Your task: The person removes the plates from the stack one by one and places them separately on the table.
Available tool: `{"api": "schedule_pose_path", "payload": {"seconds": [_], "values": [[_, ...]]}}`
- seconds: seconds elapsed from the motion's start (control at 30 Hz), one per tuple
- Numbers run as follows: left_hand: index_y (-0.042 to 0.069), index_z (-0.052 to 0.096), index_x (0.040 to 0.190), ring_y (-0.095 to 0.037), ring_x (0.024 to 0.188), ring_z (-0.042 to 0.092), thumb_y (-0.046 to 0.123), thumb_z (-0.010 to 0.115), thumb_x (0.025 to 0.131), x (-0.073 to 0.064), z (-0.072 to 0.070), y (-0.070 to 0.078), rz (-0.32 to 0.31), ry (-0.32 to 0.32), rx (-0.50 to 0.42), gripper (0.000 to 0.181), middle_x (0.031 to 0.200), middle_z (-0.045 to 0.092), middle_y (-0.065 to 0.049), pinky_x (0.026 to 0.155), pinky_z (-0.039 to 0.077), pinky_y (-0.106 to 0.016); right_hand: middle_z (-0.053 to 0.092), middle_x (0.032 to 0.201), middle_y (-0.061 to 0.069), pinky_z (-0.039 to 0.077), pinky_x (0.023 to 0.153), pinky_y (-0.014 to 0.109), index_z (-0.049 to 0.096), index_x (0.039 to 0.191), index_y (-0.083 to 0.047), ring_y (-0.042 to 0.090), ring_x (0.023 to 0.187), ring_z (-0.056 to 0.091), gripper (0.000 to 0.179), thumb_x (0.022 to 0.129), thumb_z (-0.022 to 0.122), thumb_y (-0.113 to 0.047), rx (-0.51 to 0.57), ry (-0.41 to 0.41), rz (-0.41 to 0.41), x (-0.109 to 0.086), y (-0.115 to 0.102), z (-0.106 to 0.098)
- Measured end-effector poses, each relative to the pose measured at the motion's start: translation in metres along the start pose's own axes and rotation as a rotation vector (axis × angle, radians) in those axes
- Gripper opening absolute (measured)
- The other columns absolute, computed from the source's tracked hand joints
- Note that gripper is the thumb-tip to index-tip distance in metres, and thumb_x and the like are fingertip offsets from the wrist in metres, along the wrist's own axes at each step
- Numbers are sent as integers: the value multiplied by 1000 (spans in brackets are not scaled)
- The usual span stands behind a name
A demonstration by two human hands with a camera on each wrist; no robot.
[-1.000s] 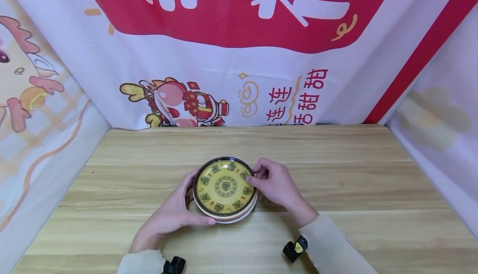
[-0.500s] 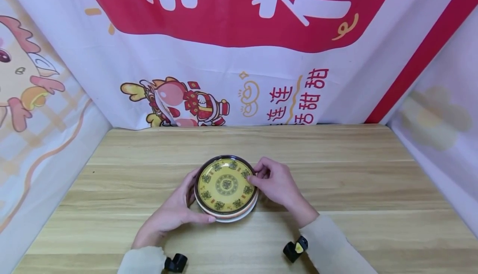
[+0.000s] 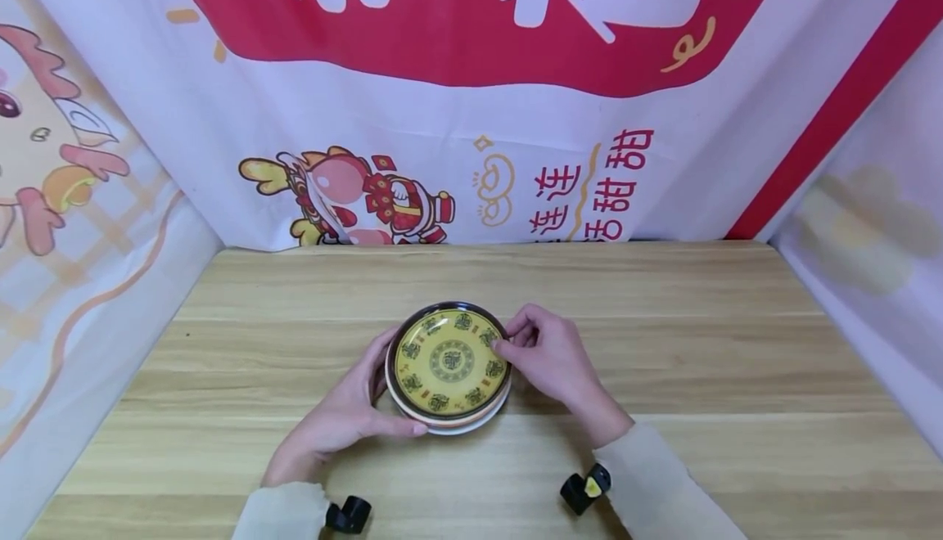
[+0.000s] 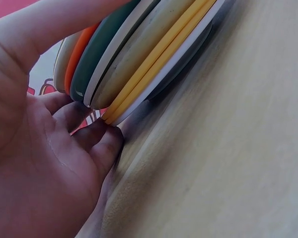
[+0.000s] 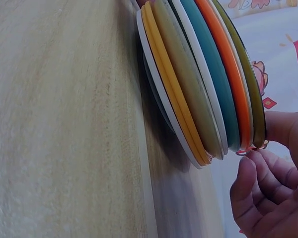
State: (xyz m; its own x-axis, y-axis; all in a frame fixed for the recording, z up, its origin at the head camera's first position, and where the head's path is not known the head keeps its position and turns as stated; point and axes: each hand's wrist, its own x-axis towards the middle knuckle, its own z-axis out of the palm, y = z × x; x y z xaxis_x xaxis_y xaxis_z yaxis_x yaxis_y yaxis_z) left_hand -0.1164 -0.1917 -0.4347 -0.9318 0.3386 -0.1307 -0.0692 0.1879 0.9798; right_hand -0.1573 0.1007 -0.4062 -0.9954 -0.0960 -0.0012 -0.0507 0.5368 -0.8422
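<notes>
A stack of plates stands on the wooden table; its topmost one is a yellow patterned plate (image 3: 452,360) with a dark brown rim. In the left wrist view the stack's side shows a green plate (image 4: 102,57) and an orange plate among paler ones, with yellow edges (image 5: 166,74) low down in the right wrist view. My left hand (image 3: 342,417) grips the stack's left side, thumb along the front, fingers curled behind and under the lower edges. At the right rim, my right hand (image 3: 548,356) pinches the top plate, thumb on its face and fingers bent by its edge.
The wood-grain table (image 3: 700,393) extends around the stack on all sides. Behind it hangs a red and white printed cloth (image 3: 442,114), with further printed cloth (image 3: 96,278) along the left and right sides. Each wrist bears a small black device (image 3: 585,489).
The head view has shifted slightly, so the whole scene sits a little higher and to the right. Both hands keep the same hold, and the stack stays in place.
</notes>
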Motion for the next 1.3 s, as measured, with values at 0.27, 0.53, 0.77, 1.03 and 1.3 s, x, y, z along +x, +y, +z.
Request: {"api": "schedule_pose_path", "payload": {"seconds": [0.27,0.53,0.77,1.03,1.3], "values": [[30,25,170,-37,166,21,10,102,64,-1,-2,0,35,-4,13,133,177,30,-5,136,7,-63,68,85,3,56,62,25,70,96,-12,19,76,62,17,91,85,-20,98,-7,76,2,-1,-4],[29,24,170,-34,166,23,9,102,64,-1,-2,1,44,-16,10,133,176,32,-4,137,8,-61,70,86,5,60,60,27,73,108,-7,16,68,64,20,94,81,-18,299,-77,185,4,-1,-11],[28,26,170,-33,166,23,7,101,64,0,-3,1,27,-17,-8,131,177,31,-3,137,10,-59,72,97,7,64,69,26,73,115,-5,16,76,66,26,96,80,-20,379,-111,225,6,2,-17],[27,28,170,-31,165,27,6,101,64,1,-4,1,43,-16,-1,130,176,33,-2,136,15,-54,75,100,8,66,74,30,71,119,-2,17,76,69,29,97,79,-20,425,-94,228,7,6,-25],[27,28,170,-34,165,26,8,101,66,1,-4,-1,22,-6,5,128,177,32,-3,136,16,-55,75,103,8,67,76,27,68,126,3,16,82,71,35,99,77,-17,476,-76,236,10,10,-42]]}}
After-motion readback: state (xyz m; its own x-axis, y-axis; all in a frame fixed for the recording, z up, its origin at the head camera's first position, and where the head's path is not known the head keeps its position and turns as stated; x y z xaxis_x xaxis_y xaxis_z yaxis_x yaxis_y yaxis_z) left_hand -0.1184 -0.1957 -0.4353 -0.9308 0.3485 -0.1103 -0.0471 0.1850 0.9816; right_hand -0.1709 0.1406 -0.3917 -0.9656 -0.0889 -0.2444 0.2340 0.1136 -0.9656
